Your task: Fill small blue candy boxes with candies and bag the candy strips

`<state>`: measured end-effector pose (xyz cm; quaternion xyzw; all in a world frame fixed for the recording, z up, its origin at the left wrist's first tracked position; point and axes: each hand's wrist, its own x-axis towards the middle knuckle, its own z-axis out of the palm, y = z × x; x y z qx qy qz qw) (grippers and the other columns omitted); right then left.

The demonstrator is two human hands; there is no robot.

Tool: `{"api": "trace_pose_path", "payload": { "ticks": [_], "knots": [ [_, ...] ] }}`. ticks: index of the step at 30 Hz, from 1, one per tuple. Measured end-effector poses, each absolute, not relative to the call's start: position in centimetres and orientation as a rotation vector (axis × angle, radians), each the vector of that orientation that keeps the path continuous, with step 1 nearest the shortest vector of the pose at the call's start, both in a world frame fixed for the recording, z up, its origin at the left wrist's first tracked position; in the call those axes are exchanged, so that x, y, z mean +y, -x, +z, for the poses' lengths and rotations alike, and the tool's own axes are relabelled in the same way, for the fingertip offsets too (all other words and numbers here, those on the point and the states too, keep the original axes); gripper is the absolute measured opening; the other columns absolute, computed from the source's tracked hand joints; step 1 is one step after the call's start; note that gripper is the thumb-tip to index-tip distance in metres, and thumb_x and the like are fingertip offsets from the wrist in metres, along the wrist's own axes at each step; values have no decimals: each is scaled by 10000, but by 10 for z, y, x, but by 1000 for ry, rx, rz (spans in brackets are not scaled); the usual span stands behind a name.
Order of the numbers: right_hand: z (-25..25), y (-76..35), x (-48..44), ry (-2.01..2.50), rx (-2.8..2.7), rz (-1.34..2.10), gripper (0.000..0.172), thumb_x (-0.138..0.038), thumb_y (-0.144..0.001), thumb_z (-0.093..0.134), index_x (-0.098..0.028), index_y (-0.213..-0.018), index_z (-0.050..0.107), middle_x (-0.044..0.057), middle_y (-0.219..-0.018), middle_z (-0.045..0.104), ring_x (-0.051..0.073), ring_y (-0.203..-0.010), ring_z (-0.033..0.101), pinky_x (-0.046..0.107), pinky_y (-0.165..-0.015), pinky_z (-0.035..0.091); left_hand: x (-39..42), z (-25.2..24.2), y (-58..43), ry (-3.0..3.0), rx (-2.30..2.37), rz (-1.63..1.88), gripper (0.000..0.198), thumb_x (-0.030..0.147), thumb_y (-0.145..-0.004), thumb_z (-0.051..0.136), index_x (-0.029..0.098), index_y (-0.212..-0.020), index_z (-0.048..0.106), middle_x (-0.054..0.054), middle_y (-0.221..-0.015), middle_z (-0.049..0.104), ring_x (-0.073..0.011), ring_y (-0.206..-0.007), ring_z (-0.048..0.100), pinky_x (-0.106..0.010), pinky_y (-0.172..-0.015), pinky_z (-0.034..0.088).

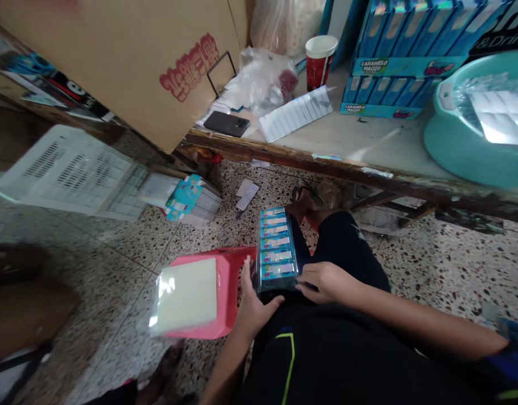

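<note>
Crate: on the far left a white slatted crate [68, 169] lies flat on the floor, well out of the person's reach.
Cardboard box: a big brown carton [128, 62] leans above it, pushed against the end of the surface.
Flat cartons: a small stack of folded packs [187, 198] sits on the floor below the carton.
Red stool: a red stool [227, 292] stands just beside the person's knee with a clear bag of pale sheets [185, 295] on top. It looks parked there to be within arm's reach.
Left hand: the left hand [253, 298] is cupped against the near left edge of the pack, with the thumb tucked along its end.
Blue pack: the blue pack [278, 256], a wrapped row of small boxes, lies lengthwise on the person's thigh, so the leg seems to serve as a rest.
Right hand: the right hand [322, 281] has its fingers curled over the near right corner. Both hands squeeze the pack between them, probably to keep the row square.
Surface: along the surface [360, 140] are a dark phone [227, 122], a white strip of sachets [297, 112], a paper cup [320, 59] and blue display boxes [394, 62] stacked at the back.
Basin: at the far right a teal basin [457, 146] holds shiny wrapped sheets.
</note>
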<state>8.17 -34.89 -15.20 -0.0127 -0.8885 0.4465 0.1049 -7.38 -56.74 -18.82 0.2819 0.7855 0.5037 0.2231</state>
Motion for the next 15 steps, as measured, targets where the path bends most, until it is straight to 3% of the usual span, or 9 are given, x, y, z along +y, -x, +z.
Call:
{"api": "trace_pose_path", "payload": {
  "ticks": [2,5,7,11,15],
  "knots": [
    [-162,-73,-344,233,-2425,1597,274,-443,-946,595,-223,-874,740,49,-790,679,178,-715,614,300,-692,490,-557,-189,83,-832,2130,1305,953,438,-641,896,207,-1463,473,-181,-1500,482,-355,-1426,441,-529,-1182,378],
    [-186,-39,-324,855,-1690,2037,414,-595,-927,547,-247,-1085,707,80,-1083,711,232,-993,651,380,-892,528,-541,-192,91,-912,2135,1193,675,385,-812,769,236,-1429,539,-141,-1420,583,-315,-1402,484,-521,-1209,337],
    [-202,-7,-307,1048,-1356,2289,511,-647,-897,547,-279,-1238,640,80,-1192,696,245,-1022,665,425,-901,550,-532,-197,91,-957,2134,1191,566,345,-872,695,260,-1416,564,-120,-1400,609,-296,-1398,494,-509,-1217,330],
    [-213,39,-290,909,-1245,2508,558,-570,-794,708,-214,-1219,650,106,-1083,741,270,-894,721,445,-832,595,-520,-206,91,-933,2025,1272,603,377,-857,709,258,-1429,556,-126,-1455,569,-311,-1386,506,-521,-1197,360],
    [-211,45,-299,850,-1152,2540,568,-454,-707,788,-194,-1189,636,86,-1003,757,255,-835,733,415,-823,598,-528,-201,104,-736,1639,1454,780,575,-790,746,258,-1465,518,-144,-1534,489,-349,-1426,457,-523,-1171,402]
  ]
}}
